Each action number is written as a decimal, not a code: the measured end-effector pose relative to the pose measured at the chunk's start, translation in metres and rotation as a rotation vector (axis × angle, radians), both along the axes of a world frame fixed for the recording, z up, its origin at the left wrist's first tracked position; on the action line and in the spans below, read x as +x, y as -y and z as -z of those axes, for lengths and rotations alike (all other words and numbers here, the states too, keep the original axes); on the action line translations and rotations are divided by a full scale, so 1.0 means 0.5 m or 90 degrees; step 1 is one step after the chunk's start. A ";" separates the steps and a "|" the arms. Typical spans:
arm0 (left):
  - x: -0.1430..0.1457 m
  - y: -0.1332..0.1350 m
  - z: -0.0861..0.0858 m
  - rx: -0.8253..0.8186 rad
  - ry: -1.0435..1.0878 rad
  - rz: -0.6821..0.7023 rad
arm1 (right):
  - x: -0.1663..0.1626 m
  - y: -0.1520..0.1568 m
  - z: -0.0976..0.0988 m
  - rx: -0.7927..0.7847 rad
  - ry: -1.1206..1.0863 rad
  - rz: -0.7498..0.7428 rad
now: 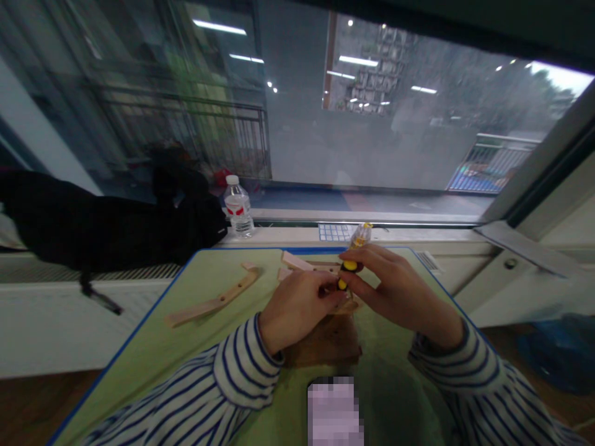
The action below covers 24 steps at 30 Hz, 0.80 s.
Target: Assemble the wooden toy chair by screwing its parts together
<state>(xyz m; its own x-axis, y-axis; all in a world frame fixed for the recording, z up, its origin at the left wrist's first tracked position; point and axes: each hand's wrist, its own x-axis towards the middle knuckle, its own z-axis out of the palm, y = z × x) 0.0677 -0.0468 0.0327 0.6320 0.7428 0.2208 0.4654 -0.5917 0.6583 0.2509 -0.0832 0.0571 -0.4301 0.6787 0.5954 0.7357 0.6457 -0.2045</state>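
My right hand (390, 288) is closed round a yellow and black screwdriver (354, 251) that stands nearly upright over the middle of the green table (153, 353). My left hand (297, 306) is curled beside it, fingertips pinched at the screwdriver's lower end, above a wooden piece (346, 305). What the left fingers hold is hidden. More pale wooden slats (302, 263) lie just behind both hands. A darker wooden board (325, 344) lies under my wrists.
A long curved wooden strip with holes (214, 301) lies on the table's left half. On the white sill behind stand a clear water bottle (238, 207) and a black bag (106, 226). A large window fills the back.
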 end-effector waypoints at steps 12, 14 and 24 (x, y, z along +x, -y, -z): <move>0.002 -0.003 0.005 0.012 -0.014 0.004 | -0.003 0.004 -0.006 -0.008 0.002 0.015; 0.001 -0.002 0.002 0.011 -0.012 -0.001 | -0.002 0.004 -0.007 -0.007 -0.008 0.008; 0.002 0.001 0.001 0.010 -0.015 -0.019 | -0.001 0.010 -0.012 -0.008 -0.023 -0.027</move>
<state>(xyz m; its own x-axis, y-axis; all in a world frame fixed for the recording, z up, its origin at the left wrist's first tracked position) 0.0687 -0.0472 0.0321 0.6150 0.7578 0.2177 0.4985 -0.5877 0.6373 0.2507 -0.0881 0.0633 -0.4372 0.6676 0.6026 0.6995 0.6736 -0.2388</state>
